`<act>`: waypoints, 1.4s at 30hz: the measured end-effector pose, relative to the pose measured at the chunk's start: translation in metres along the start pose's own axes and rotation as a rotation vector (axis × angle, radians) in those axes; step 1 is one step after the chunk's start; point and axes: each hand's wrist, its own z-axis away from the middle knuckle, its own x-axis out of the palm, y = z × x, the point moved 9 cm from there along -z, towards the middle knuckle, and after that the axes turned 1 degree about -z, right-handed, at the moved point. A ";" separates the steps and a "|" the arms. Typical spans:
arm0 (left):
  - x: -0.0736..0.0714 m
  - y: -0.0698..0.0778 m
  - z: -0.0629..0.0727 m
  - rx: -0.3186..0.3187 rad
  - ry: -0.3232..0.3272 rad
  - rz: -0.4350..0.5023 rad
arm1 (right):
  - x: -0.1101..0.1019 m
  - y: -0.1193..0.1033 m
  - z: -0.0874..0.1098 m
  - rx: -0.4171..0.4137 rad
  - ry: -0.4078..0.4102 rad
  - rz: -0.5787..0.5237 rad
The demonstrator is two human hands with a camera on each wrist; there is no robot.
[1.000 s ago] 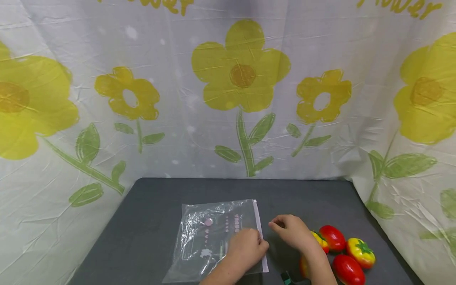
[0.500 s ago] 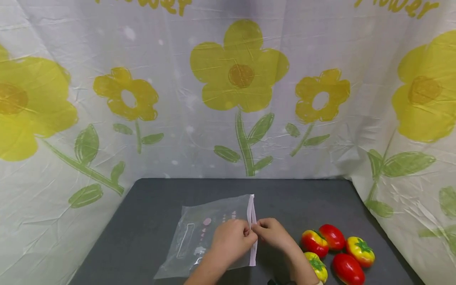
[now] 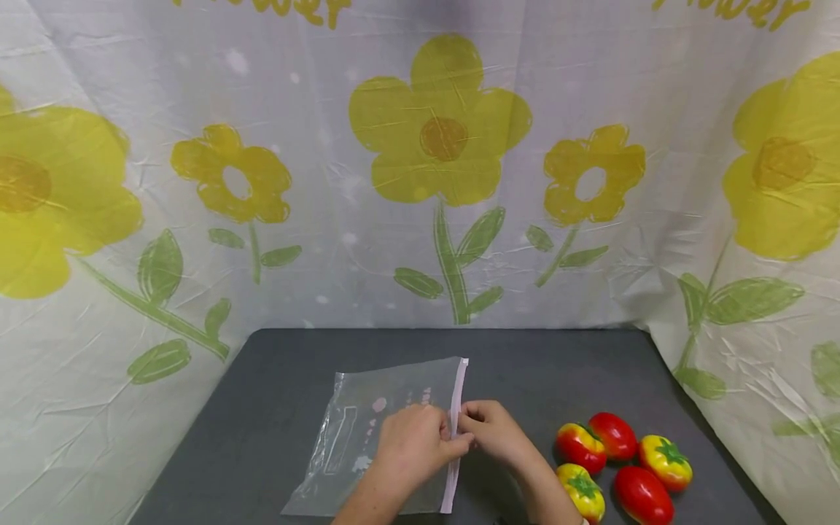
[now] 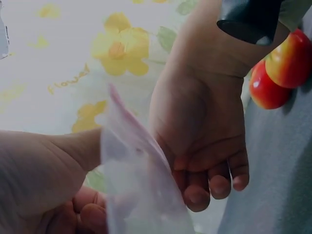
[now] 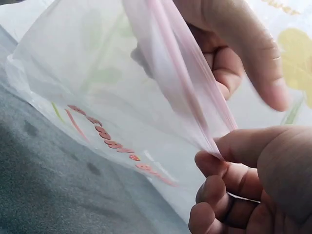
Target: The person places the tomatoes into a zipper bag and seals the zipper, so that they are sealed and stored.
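A clear plastic zip bag (image 3: 341, 437) with pink prints is on the dark table, its pink zip strip (image 3: 451, 477) on the right side. My right hand (image 3: 495, 434) pinches that strip between thumb and forefinger, plainest in the right wrist view, where the two zip edges (image 5: 183, 73) stand slightly apart. On the bag side, my left hand (image 3: 413, 441) holds the bag by the strip with curled fingers, its thumb stretched out past the edge. Film covers part of the left fingers in the right wrist view. Both hands nearly meet at the strip.
Right of my right forearm lies a cluster of glossy toy fruits: two red oval ones (image 3: 643, 496) and several red-yellow ones (image 3: 664, 463) with green tops. A white cloth with yellow flowers (image 3: 446, 138) hangs behind the dark table (image 3: 538, 364).
My right hand has come left from beside the fruits and taken hold of the zip strip. My left hand and the bag's strip edge have shifted left, and the strip has lifted.
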 end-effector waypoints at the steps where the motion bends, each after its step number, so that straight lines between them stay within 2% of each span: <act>1: 0.000 -0.002 -0.001 -0.016 0.009 0.016 | 0.000 -0.001 0.000 -0.012 -0.004 0.000; 7: 0.000 -0.013 -0.007 -0.092 0.060 0.099 | 0.005 -0.007 0.001 -0.092 -0.045 0.029; 11: -0.001 -0.017 -0.009 -0.102 0.087 0.086 | 0.011 -0.010 0.002 -0.129 -0.082 0.031; 16: -0.006 -0.020 -0.010 -0.111 0.117 0.043 | 0.015 -0.012 0.001 -0.155 -0.092 0.085; 21: -0.019 -0.023 -0.009 -0.120 0.155 0.015 | 0.013 -0.010 0.001 -0.121 -0.077 0.121; 25: -0.032 -0.031 -0.007 -0.126 0.199 0.014 | 0.007 -0.009 0.003 -0.078 -0.013 0.158; 29: -0.043 -0.043 -0.004 -0.154 0.211 0.039 | -0.001 -0.003 0.005 -0.021 0.064 0.230; 37: -0.068 -0.066 0.006 -0.225 0.174 0.092 | -0.018 0.008 0.008 0.093 0.166 0.345; 42: -0.078 -0.080 0.012 -0.282 0.147 0.173 | -0.026 0.009 0.009 0.111 0.182 0.383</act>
